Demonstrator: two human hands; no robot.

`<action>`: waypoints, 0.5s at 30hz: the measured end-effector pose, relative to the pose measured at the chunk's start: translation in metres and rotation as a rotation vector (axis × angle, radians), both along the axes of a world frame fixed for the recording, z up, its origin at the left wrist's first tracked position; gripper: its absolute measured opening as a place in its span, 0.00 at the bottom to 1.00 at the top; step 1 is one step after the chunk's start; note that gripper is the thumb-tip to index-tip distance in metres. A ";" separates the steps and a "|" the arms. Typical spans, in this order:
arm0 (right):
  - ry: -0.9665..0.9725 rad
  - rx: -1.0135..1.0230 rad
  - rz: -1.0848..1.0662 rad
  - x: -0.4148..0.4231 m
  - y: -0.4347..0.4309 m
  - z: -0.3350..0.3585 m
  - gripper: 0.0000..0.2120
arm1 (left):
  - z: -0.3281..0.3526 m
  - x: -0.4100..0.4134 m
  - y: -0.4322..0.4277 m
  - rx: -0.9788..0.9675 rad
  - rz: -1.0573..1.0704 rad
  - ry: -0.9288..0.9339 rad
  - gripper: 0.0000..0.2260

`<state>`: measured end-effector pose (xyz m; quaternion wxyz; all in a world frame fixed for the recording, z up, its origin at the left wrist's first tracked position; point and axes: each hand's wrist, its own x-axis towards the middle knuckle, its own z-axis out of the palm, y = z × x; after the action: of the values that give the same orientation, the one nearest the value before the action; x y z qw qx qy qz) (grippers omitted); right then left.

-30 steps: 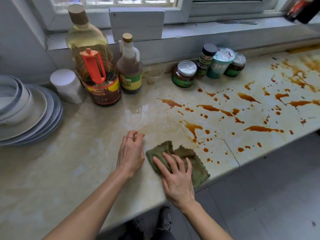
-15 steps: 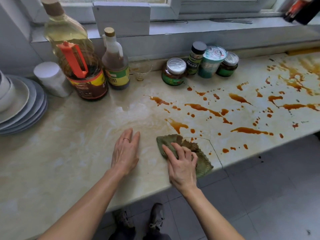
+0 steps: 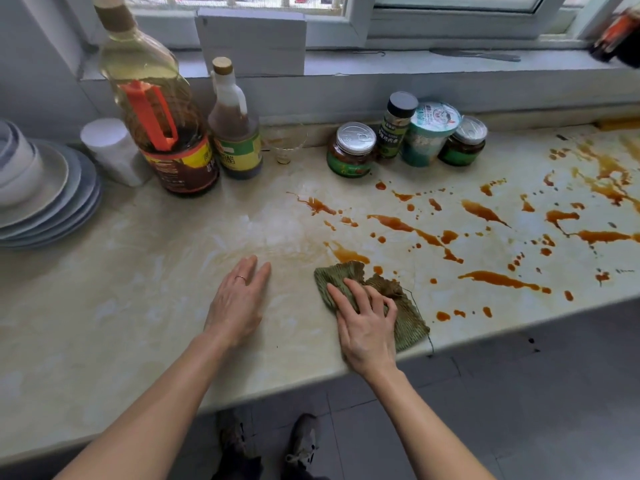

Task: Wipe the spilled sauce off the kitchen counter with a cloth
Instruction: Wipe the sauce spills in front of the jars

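Nearest, at the front edge of the counter (image 3: 138,306), the right hand (image 3: 367,323) presses the green knitted cloth (image 3: 410,323) down with spread, slightly bent fingers, while the left hand (image 3: 239,303) rests flat at its 9 o'clock, fingers straight. The cloth's corner at 4 o'clock reaches the very edge, so a loose stroke could drag sauce onto the floor. Farther off, the sauce spill (image 3: 415,233) fans from 12 to 3 o'clock toward the jars (image 3: 351,150); a soaked cloth would likely smear rather than lift it.
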<state>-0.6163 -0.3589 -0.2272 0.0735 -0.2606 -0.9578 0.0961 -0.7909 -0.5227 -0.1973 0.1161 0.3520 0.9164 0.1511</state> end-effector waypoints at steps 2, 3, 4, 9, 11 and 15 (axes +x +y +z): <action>0.036 -0.043 -0.019 -0.001 -0.008 0.003 0.22 | 0.000 0.001 0.001 0.019 0.010 -0.004 0.32; 0.048 -0.068 -0.009 -0.002 -0.015 0.004 0.23 | -0.001 0.001 0.001 0.026 0.015 -0.007 0.33; 0.051 -0.086 0.021 -0.003 -0.023 0.005 0.24 | -0.001 0.001 0.001 0.031 0.017 -0.009 0.33; -0.018 -0.084 0.188 -0.019 -0.048 0.005 0.26 | -0.008 -0.002 0.002 0.050 0.013 -0.013 0.33; -0.038 -0.077 0.198 -0.029 -0.044 0.004 0.26 | -0.010 -0.004 0.001 0.047 0.006 -0.016 0.34; -0.063 -0.019 0.160 -0.046 -0.014 0.004 0.25 | -0.010 -0.005 0.000 0.035 -0.001 -0.038 0.35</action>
<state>-0.6619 -0.3729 -0.2232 0.0331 -0.1866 -0.9765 0.1025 -0.7963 -0.5225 -0.2070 0.1271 0.3515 0.9111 0.1738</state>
